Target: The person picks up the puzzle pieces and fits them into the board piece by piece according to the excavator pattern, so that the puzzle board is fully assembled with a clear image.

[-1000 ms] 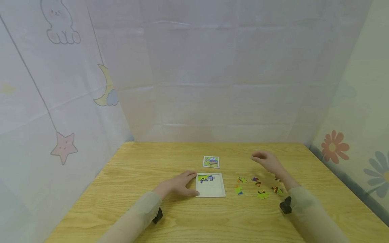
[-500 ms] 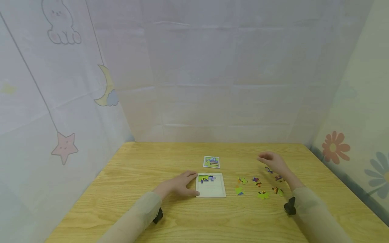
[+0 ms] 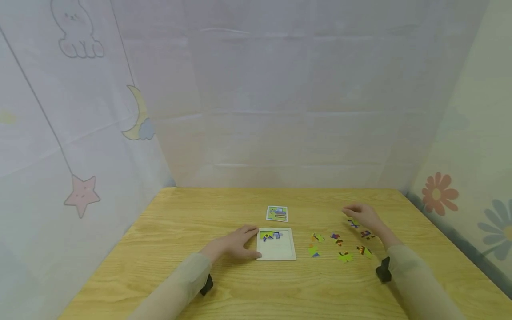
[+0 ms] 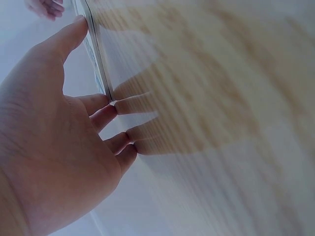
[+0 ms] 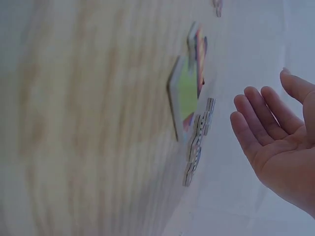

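My left hand (image 3: 238, 243) rests along the left edge of a white puzzle tray (image 3: 280, 251), its thumb and fingers spread apart and touching the side. A couple of joined jigsaw pieces (image 3: 267, 235) lie in the tray's upper left corner. My right hand (image 3: 363, 216) hovers over the table at the right, nothing in it. Just under its fingers lies a green and blue jigsaw piece (image 3: 353, 223). In the right wrist view the fingers of this hand (image 5: 283, 142) are loosely extended beside a green-topped jigsaw piece (image 5: 187, 91) and others seen edge-on.
Several loose jigsaw pieces lie right of the tray, among them a green one (image 3: 345, 257) and a striped one (image 3: 364, 251). A small picture card (image 3: 277, 213) lies behind the tray. Hanging cloth (image 3: 260, 133) encloses the table's back and sides.
My right hand has moved right and slightly down, its fingers now by the green and blue piece, which was hidden a second ago. The left hand and tray have kept their place.
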Demonstrator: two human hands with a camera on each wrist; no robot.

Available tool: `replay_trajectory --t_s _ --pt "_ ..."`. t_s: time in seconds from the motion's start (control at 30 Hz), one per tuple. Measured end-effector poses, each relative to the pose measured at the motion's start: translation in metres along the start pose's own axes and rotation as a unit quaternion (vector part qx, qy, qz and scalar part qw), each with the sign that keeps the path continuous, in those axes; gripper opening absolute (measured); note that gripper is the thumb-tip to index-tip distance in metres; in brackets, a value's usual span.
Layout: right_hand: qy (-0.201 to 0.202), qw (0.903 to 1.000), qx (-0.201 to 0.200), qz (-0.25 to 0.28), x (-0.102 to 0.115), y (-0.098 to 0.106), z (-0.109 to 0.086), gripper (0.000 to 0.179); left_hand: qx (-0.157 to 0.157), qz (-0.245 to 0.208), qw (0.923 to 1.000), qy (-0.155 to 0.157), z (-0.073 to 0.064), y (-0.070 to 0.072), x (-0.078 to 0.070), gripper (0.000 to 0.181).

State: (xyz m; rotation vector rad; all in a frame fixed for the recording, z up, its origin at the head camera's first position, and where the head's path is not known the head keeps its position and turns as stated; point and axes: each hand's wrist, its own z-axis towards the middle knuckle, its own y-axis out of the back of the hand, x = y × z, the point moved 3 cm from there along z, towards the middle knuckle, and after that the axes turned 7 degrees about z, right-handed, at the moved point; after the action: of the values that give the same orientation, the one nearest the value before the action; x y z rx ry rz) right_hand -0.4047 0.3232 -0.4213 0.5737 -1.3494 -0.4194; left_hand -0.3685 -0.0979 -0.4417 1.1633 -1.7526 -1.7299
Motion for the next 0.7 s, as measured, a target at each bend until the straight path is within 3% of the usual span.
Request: replay_trajectory --t_s 0.3,0.7 --pt "-0.026 0.9984 0.030 0.039 -0.008 0.003 0.000 0.061 -0.003 -0.001 1.0000 -0.004 0.001 0.000 0.000 0.082" --pt "-0.062 0.9972 0.039 0.012 -0.016 0.004 -0.001 0.062 -0.004 0.000 1.0000 -0.003 0.000 0.000 0.000 0.082"
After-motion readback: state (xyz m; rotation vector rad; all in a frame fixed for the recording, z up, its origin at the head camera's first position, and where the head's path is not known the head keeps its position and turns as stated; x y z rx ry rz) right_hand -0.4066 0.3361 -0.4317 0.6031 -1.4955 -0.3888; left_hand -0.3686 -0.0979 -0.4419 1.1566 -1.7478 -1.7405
